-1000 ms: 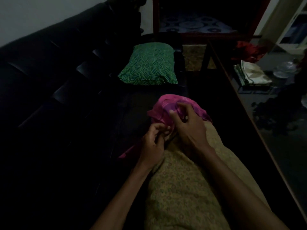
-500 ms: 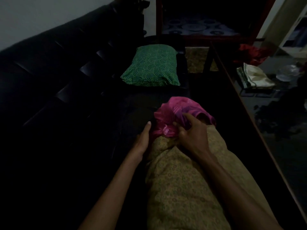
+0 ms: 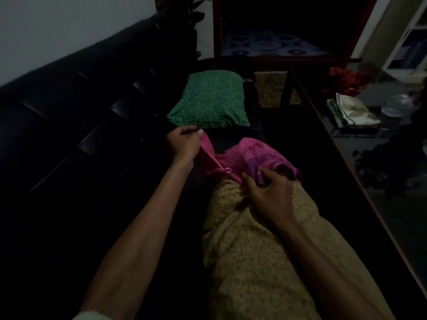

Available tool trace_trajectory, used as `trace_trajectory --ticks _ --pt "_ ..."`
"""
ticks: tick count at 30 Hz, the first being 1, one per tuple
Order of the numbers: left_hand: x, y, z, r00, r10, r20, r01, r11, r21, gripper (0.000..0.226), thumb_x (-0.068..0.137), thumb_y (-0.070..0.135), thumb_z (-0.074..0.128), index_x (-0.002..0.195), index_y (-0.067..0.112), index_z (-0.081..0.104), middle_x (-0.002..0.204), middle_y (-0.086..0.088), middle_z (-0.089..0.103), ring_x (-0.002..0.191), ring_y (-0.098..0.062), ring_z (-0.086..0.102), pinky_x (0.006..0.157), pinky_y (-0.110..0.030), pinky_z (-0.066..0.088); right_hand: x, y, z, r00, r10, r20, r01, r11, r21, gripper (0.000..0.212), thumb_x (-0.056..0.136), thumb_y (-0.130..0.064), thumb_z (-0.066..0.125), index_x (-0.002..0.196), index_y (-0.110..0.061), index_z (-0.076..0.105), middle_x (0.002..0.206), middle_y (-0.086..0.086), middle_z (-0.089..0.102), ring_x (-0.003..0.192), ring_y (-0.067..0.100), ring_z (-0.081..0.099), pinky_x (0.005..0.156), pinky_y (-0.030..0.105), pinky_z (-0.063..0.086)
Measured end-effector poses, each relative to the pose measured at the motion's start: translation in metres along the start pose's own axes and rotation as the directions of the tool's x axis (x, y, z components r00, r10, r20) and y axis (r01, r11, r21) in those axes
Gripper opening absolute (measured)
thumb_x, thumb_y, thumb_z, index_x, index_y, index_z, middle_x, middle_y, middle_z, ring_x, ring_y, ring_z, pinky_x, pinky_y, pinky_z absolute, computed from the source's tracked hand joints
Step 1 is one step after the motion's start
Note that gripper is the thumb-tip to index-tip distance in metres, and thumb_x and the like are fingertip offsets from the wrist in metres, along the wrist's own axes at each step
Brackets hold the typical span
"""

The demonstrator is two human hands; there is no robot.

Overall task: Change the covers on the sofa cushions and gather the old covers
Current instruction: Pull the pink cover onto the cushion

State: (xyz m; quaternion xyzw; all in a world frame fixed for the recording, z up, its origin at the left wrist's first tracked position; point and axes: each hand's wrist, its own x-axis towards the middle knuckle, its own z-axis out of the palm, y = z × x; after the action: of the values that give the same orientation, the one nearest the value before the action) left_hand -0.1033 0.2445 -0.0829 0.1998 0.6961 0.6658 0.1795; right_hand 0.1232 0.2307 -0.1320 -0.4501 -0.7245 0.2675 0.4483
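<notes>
**Pink cover half on, both hands gripping**

Nearest, along the dark sofa (image 3: pixel 69 139) seat: a long cushion (image 3: pixel 254 262) in yellow-olive patterned fabric, running away from the camera. Over its far end, bunched and crumpled: the pink cover (image 3: pixel 256 155), with purple bands showing in the folds. On the cushion just behind that bunch: the right hand (image 3: pixel 269 195), fingers curled, pinching a fold of the cover's near edge between thumb and fingertips. Further out and to the left, off the cushion and over the seat: the left hand (image 3: pixel 184 144), closed round a strip of the same cover, that strip stretched taut back toward the bunch. Beyond both hands, flat on the seat and apart from them: a green pillow (image 3: pixel 209 100) with a scalloped line pattern. To the right, past the sofa's edge: a low table (image 3: pixel 346 169), with folded pale cloth (image 3: pixel 353 112) and red cloth (image 3: pixel 344 79) on its far part. Very dim light throughout; finer detail of the folds not readable.
</notes>
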Motion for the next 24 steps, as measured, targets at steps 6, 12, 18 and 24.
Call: trace_trajectory --ticks 6,12,18,24 --pt "-0.009 0.0 0.011 0.979 0.202 -0.022 -0.203 0.978 -0.053 0.016 0.085 0.006 0.076 0.085 0.016 0.063 0.074 0.006 0.063 0.058 0.01 0.056 0.062 -0.016 0.048 0.0 0.005 -0.008 0.999 0.038 -0.013 -0.038 0.998 0.058 0.016 0.089 -0.035 0.076 0.084 -0.019 0.075 0.065 -0.006 0.068 0.06 0.012 0.063 0.059 0.037 0.051" --pt "-0.022 -0.073 -0.033 0.942 -0.263 0.211 0.188 0.93 0.317 0.035 0.086 0.021 0.078 0.118 0.009 0.068 0.103 -0.006 0.068 0.088 -0.014 0.062 0.068 -0.022 0.048 -0.012 0.006 0.012 0.991 -0.009 0.132 0.006 1.0 0.018 0.025 0.091 -0.035 0.073 0.073 -0.018 0.065 0.06 -0.004 0.059 0.055 0.009 0.054 0.056 0.038 0.046" --pt "-0.064 -0.127 -0.098 0.728 -0.449 0.519 -0.052 0.718 0.694 0.009 0.089 0.014 0.07 0.081 0.015 0.073 0.079 0.001 0.072 0.059 0.0 0.06 0.057 -0.018 0.049 -0.01 0.007 0.003 0.985 0.057 0.161 -0.059 0.998 0.012 0.018 0.093 -0.036 0.071 0.105 -0.026 0.08 0.083 -0.016 0.074 0.075 -0.004 0.067 0.073 0.028 0.057" --pt "-0.076 -0.119 -0.119 0.743 -0.338 0.578 -0.198 0.714 0.672 0.019 0.078 0.025 0.072 0.092 0.013 0.075 0.091 0.0 0.076 0.082 -0.012 0.068 0.072 -0.031 0.053 0.002 0.005 0.012 0.956 -0.068 0.284 0.139 0.962 -0.236 0.027 0.083 -0.024 0.068 0.109 -0.031 0.067 0.111 -0.004 0.06 0.094 0.019 0.063 0.077 0.035 0.054"
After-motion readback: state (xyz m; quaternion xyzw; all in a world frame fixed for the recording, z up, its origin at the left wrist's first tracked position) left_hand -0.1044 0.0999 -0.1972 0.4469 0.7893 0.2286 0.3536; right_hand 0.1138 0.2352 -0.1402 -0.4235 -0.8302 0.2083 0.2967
